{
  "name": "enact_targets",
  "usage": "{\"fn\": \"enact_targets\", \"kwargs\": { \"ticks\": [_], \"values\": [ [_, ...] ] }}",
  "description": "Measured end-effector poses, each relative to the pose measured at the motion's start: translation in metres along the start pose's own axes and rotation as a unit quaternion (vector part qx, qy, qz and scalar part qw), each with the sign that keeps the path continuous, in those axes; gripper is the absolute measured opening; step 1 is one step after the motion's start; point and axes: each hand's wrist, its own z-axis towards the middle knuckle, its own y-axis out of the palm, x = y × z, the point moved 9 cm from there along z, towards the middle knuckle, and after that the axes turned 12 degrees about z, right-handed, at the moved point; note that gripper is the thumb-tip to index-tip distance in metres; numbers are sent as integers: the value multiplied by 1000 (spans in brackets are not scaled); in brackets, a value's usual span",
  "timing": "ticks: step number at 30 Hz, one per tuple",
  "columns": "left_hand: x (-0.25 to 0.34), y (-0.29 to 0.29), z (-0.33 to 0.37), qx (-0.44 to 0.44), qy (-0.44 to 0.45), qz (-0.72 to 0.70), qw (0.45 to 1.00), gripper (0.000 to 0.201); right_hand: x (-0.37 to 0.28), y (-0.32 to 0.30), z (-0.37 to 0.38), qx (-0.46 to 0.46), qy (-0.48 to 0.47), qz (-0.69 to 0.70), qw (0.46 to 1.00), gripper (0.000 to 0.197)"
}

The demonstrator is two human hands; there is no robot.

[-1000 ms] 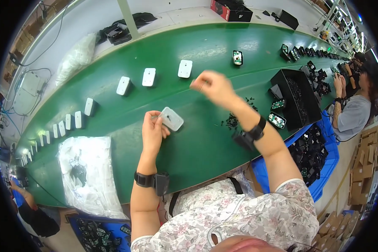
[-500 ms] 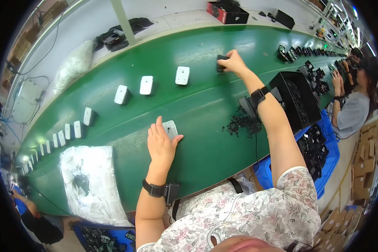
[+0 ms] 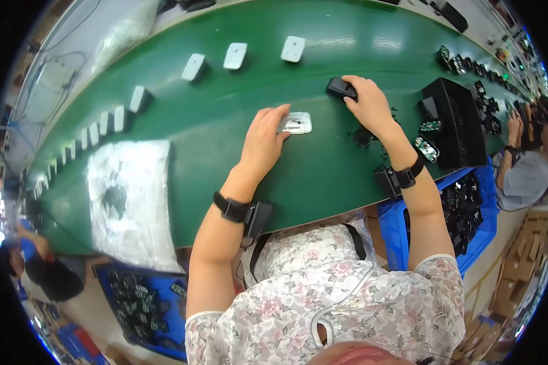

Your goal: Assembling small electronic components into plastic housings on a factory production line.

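The left hand lies over the left end of a whitish rectangular plastic cover with rounded corners, its thumb and fingers pinching that end from opposite edges. The cover lies on the green, glossy surface, in front of the person. Farther away and to the right, the right hand has its fingers and thumb closed around the right end of a black rectangular plastic case; whether the case touches the surface or is slightly raised is hard to tell from this angle.

Small black loose parts are heaped near the right forearm, with a green-and-white circuit board in a dark shell beside a black open box. A line of white-topped rectangular units curves down the left, beyond a clear plastic bag of white pieces.
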Motion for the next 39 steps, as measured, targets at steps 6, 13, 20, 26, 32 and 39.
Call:
{"fn": "enact_targets", "kwargs": {
  "ticks": [6,13,20,26,32,39],
  "values": [
    [-25,-7,-6,-9,-123,-129,984,45,-76,26,-16,-47,-106,202,973,39],
    [-13,-17,-6,-6,-59,-111,992,38,-95,53,-23,-127,-144,171,966,38],
    [-11,-9,-11,-36,-46,-53,997,38,-93,58,-19,-146,-152,158,965,38],
    [0,-5,-11,-59,-12,32,998,43,-94,57,-27,-98,-176,145,969,38],
    [21,6,-16,-44,37,235,970,58,-78,58,-3,-163,-129,224,952,36],
    [9,18,27,-84,9,242,966,45,-31,33,13,-112,20,356,928,30]
  ]
}}
